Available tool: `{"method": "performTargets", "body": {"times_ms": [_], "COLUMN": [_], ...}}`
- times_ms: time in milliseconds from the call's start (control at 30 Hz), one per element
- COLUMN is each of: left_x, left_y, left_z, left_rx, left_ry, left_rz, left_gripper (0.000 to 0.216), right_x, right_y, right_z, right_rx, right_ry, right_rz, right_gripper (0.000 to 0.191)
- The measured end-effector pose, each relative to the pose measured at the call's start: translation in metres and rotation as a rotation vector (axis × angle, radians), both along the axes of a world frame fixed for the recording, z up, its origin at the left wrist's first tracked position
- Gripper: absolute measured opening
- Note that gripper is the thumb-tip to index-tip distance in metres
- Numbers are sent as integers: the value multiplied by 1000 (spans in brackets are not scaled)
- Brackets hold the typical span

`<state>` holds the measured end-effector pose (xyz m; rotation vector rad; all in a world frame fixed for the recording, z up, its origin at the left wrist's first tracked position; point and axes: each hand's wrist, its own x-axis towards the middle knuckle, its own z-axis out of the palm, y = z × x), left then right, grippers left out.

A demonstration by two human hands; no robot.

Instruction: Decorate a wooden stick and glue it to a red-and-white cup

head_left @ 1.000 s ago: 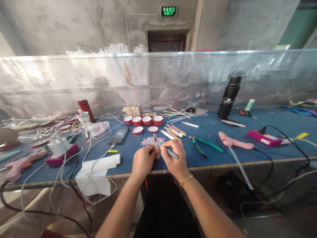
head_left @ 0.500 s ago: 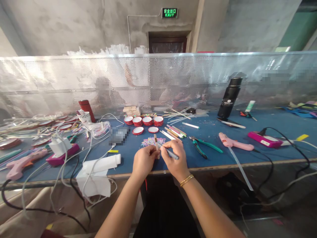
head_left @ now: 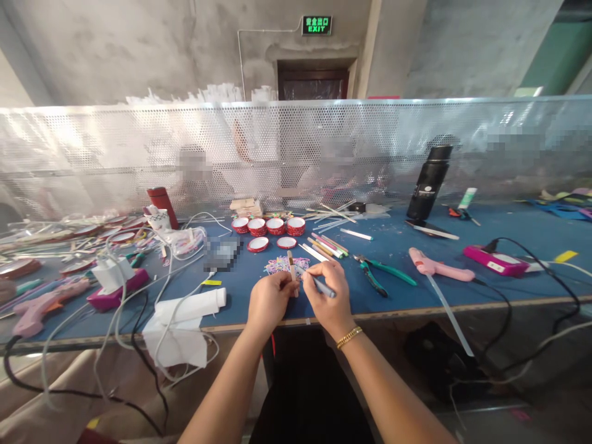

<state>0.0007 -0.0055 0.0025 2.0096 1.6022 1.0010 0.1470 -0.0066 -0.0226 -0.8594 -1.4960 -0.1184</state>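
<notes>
My left hand (head_left: 269,300) pinches a flat wooden craft stick (head_left: 291,271) upright, its upper part coloured brown. In my right hand (head_left: 330,292), which wears a gold bracelet at the wrist, is a grey marker pen (head_left: 324,288) held in a writing grip. The pen's tip end points at the stick; whether it touches cannot be made out. Just behind both hands lies a pile of small pastel-coloured pieces (head_left: 272,265). Several coloured markers (head_left: 330,244) rest on the table past my right hand.
Red-rimmed round tins (head_left: 275,226) stand stacked behind the pile. To the right are green-handled pliers (head_left: 386,271), a pink glue gun (head_left: 437,266) and a black bottle (head_left: 428,185). A white roll (head_left: 194,303), cables and another glue gun (head_left: 41,303) lie left.
My right hand and the pen have shifted slightly right, away from the stick. My left hand stays almost still. A blurred shape has come in at the far left edge.
</notes>
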Motion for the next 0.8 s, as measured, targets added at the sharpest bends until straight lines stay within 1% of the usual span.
{"method": "performTargets", "body": {"times_ms": [233,633,800], "left_x": [0,0,1], "left_y": [0,-1,-2], "left_z": [0,2,2], "left_rx": [2,-16,-10], "left_ry": [3,4,-6], "left_rz": [0,6,5], "left_gripper": [25,23,23], "right_x": [0,0,0], "right_y": [-1,-1,-2], "right_z": [1,1,2], "right_rx": [12,-5,18], "right_ry": [-34,-11,-23], "right_rz": [48,-3,14], "right_gripper": [12,14,13]}}
